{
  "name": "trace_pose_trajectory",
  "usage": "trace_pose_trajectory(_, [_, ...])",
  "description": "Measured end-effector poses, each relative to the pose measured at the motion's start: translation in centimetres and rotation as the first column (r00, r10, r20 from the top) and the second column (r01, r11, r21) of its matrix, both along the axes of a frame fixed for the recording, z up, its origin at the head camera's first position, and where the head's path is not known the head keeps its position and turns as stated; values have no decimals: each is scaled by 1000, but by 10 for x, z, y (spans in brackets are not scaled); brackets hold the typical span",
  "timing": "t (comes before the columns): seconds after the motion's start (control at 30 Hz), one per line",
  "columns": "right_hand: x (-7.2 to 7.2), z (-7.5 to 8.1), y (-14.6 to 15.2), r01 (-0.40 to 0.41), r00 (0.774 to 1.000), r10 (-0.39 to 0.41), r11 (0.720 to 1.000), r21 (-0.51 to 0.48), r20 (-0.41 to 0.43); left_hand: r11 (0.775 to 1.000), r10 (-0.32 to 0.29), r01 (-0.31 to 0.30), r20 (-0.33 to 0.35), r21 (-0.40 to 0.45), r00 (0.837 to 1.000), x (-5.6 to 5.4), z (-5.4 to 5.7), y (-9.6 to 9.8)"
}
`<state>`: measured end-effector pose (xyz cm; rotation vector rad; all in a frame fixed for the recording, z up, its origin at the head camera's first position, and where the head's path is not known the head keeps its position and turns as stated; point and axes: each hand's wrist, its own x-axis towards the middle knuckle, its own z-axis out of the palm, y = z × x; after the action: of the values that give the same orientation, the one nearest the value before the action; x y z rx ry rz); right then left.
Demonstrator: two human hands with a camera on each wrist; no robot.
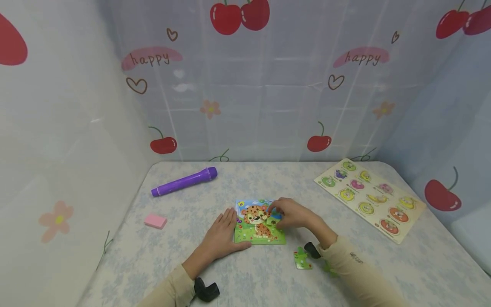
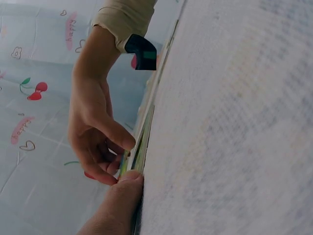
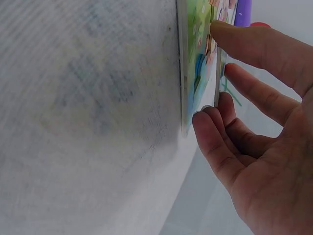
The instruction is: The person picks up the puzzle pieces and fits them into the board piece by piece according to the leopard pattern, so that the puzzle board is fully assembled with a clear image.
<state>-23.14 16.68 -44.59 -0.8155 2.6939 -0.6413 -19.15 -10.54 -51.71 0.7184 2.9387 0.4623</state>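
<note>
A jigsaw puzzle board (image 1: 245,236) with a spotted leopard cub on grass lies on the table in the head view. My left hand (image 1: 219,236) steadies its left side, fingers extended along the edge and thumb at the bottom corner. Over the board's right part, my right hand (image 1: 293,213) pinches a green-and-blue puzzle piece (image 1: 273,222), tilted above the picture. In the right wrist view, the piece's thin edge (image 3: 218,81) shows between thumb and fingers. A loose green puzzle piece (image 1: 302,258) lies below the board; another (image 1: 330,269) is partly hidden under the right sleeve.
A purple toy microphone (image 1: 185,182) and a pink block (image 1: 155,221) lie on the left side of the table (image 1: 126,273). At the right is a wooden fruit puzzle board (image 1: 341,204). Cherry-printed curtains (image 1: 261,106) surround the table's back and sides.
</note>
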Motion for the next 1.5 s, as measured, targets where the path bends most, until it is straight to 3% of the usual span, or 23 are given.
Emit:
trace_pose_trajectory(0.5, [-7,-7,-7,-43,999,43,998,35,19,1000,5,-5,0,-3,1000,0,0,0])
trace_pose_trajectory(0.73, [-6,-6,-7,-13,1000,12,999,48,29,1000,3,-3,-6,-2,1000,-1,-1,0])
trace_pose_trajectory(1.03, [-6,-3,0,17,1000,-17,1000,9,-21,1000,7,-7,-6,-1,1000,0,-2,0])
trace_pose_trajectory(1.5, [-9,-6,1,74,997,-75,996,40,30,1000,9,-9,-6,-1,1000,0,-1,0])
